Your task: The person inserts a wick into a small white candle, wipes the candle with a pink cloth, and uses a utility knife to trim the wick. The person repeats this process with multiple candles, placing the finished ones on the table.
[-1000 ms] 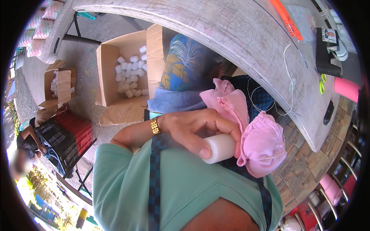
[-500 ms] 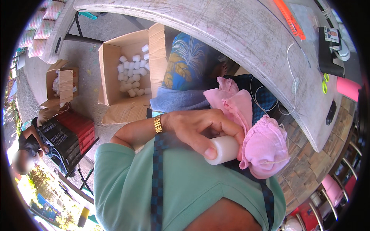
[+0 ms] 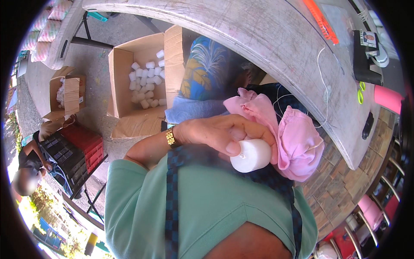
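My left hand (image 3: 215, 134), with a gold bracelet or watch at the wrist, is closed around a short white candle (image 3: 253, 156). A small bit of wick shows at the end of the candle beside my thumb. Bunched pink cloth (image 3: 300, 144) lies against the candle's right side and the left fingertips. My right hand does not show; the pink fabric seems to cover it, so its fingers are hidden. A blue towel (image 3: 194, 110) lies over my lap beyond the left hand.
An open cardboard box (image 3: 116, 82) with several white candles stands on the floor, ahead left. The scratched table (image 3: 258, 28) holds a cord, an orange tool (image 3: 321, 21) and green-handled scissors (image 3: 361, 93). Another person (image 3: 32, 157) sits at far left beside crates (image 3: 71, 149).
The candle has moved slightly up and turned, so its wick end now shows. The round bunch of pink cloth has shifted upward and turned beside it.
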`<action>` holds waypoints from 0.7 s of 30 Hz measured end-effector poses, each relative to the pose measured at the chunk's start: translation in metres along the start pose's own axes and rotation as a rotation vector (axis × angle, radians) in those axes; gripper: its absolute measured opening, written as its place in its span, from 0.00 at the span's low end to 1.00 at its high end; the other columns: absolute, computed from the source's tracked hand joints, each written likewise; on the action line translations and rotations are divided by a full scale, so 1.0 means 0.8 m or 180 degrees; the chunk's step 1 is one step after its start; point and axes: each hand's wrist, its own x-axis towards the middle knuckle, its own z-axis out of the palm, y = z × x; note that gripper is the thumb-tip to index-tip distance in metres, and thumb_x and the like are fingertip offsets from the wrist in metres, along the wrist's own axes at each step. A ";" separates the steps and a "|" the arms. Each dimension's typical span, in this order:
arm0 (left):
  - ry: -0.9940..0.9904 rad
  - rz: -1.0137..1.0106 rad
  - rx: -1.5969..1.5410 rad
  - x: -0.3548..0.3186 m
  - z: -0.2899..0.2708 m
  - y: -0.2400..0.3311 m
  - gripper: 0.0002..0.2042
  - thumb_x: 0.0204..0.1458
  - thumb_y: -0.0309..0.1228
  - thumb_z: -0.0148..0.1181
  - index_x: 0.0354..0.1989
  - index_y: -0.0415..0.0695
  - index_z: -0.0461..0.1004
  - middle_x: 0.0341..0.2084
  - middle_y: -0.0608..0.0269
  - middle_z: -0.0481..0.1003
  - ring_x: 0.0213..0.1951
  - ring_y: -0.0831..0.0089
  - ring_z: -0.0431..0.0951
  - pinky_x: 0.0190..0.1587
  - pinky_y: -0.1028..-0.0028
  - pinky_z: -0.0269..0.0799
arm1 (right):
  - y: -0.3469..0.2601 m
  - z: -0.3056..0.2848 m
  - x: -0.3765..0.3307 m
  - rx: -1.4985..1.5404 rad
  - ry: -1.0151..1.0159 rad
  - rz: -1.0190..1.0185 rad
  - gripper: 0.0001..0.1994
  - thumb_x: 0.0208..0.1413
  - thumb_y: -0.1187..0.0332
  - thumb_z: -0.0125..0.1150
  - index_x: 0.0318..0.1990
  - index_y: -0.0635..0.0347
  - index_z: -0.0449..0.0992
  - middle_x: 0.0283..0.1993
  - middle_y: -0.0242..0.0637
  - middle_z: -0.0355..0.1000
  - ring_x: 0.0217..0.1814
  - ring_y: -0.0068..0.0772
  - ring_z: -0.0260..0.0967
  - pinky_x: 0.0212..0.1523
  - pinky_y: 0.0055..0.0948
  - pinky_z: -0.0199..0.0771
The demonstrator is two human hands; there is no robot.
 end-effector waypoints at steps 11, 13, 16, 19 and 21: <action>-0.0335 -0.0040 0.0138 -0.004 -0.011 -0.002 0.31 0.44 0.44 0.63 0.51 0.32 0.69 0.40 0.59 0.73 0.41 0.74 0.72 0.44 0.76 0.66 | 0.003 -0.021 -0.019 -0.0172 -0.0004 0.0064 0.23 0.51 0.58 0.63 0.48 0.66 0.68 0.36 0.40 0.72 0.31 0.31 0.70 0.31 0.30 0.70; -0.0276 -0.0032 0.0078 -0.004 -0.007 0.000 0.29 0.42 0.38 0.62 0.50 0.29 0.68 0.36 0.59 0.75 0.35 0.75 0.74 0.38 0.78 0.67 | 0.003 -0.021 -0.025 -0.0215 -0.0042 0.0076 0.24 0.51 0.57 0.63 0.49 0.66 0.68 0.36 0.40 0.72 0.32 0.31 0.70 0.33 0.30 0.70; -0.0558 -0.0066 0.0360 -0.004 -0.013 -0.002 0.28 0.46 0.42 0.63 0.52 0.34 0.69 0.42 0.59 0.73 0.43 0.75 0.72 0.45 0.75 0.67 | 0.005 -0.024 -0.033 -0.0269 -0.0065 0.0099 0.25 0.50 0.56 0.63 0.49 0.66 0.68 0.37 0.40 0.73 0.34 0.31 0.70 0.35 0.30 0.70; -0.0614 -0.0052 0.0357 -0.004 -0.013 -0.005 0.27 0.46 0.41 0.62 0.51 0.35 0.69 0.42 0.60 0.73 0.43 0.76 0.72 0.45 0.75 0.67 | 0.005 -0.027 -0.037 -0.0313 -0.0091 0.0124 0.26 0.50 0.55 0.64 0.49 0.66 0.68 0.38 0.39 0.73 0.35 0.31 0.70 0.37 0.31 0.70; -0.0686 0.0047 0.0402 -0.002 -0.016 -0.012 0.26 0.47 0.40 0.61 0.51 0.35 0.69 0.41 0.61 0.73 0.42 0.76 0.72 0.44 0.75 0.67 | 0.006 -0.028 -0.039 -0.0339 -0.0085 0.0145 0.26 0.49 0.55 0.64 0.50 0.66 0.68 0.39 0.39 0.73 0.37 0.31 0.70 0.38 0.31 0.70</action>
